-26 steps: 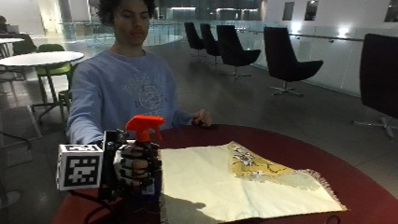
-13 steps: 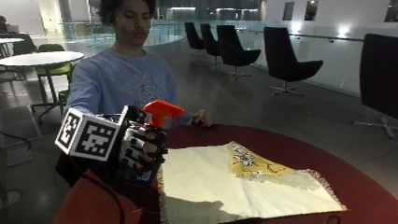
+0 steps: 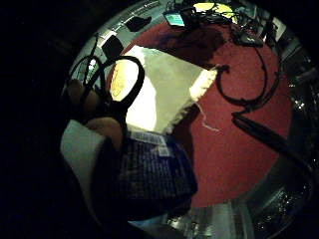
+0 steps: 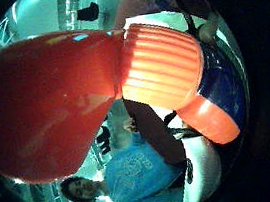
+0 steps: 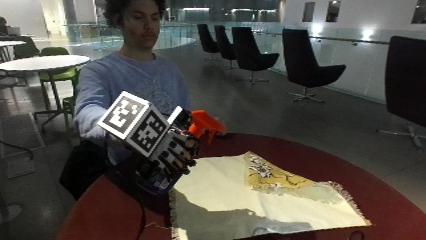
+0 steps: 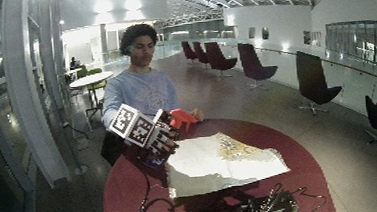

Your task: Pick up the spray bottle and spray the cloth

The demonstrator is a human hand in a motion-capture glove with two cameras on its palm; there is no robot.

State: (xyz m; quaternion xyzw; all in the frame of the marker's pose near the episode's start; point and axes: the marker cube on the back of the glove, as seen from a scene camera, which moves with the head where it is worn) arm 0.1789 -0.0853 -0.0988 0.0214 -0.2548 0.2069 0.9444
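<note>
Red round table [image 5: 373,170]: cream cloth [image 5: 266,200] lies flat at its centre, no wetting discernible. Spray bottle [image 5: 200,125] lifted clear, at the cloth's 10 o'clock, nozzle tilted clothward. Gloved right hand [image 5: 174,152]: grip wrapped round the bottle. Pickup complete; spraying outstanding.

My gloved right hand [image 5: 174,154] is wrapped around the spray bottle [image 5: 190,137], which I hold off the red table, tilted so its orange trigger head [image 4: 49,103] points out over the cloth [image 5: 266,200]. The bottle has a ribbed orange collar [image 4: 163,66] and a dark blue body with a printed label [image 3: 154,172]. The cloth is pale cream with a yellow patterned patch and a fringed edge, spread flat with some creases beside the bottle.
</note>
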